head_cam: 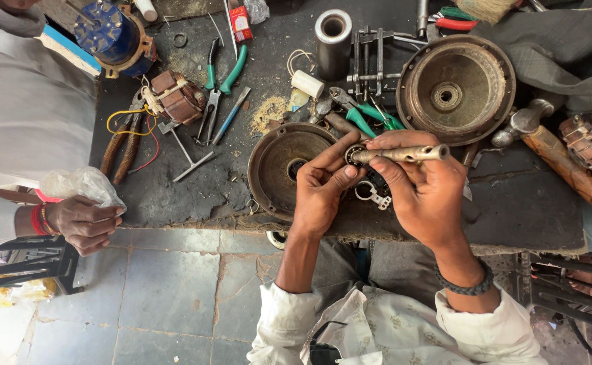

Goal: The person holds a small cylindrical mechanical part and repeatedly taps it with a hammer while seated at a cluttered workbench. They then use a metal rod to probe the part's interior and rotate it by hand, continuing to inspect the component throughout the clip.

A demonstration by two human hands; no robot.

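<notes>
From the head camera, looking down on a dark, grimy workbench (174, 196), the right hand (424, 189) sits just right of centre and pinches a brass-coloured metal shaft (400, 154) between thumb and fingers, holding it level and pointing toward 3 o'clock. At the shaft's 9 o'clock end sits a small ring-shaped bearing (354, 155). The left hand (323, 186) closes its fingertips on that bearing, thumb below and fingers above, pressed tight around it.

Just under the left hand, toward 9 o'clock, a round metal motor cover (279, 162) lies dish-up on the bench. A second, larger round housing (455, 89) rests at 1 o'clock from the hands. Green-handled pliers (370, 116) lie at 12 o'clock, touching nothing held. A hammer (552, 145) with a wooden handle lies at 3 o'clock, well apart. Further off at 10 o'clock are a copper-wound coil (177, 96) and more green-handled pliers (220, 84).

At the far 9 o'clock edge another person's hand (83, 223) clutches a crumpled clear plastic bag (80, 184).
</notes>
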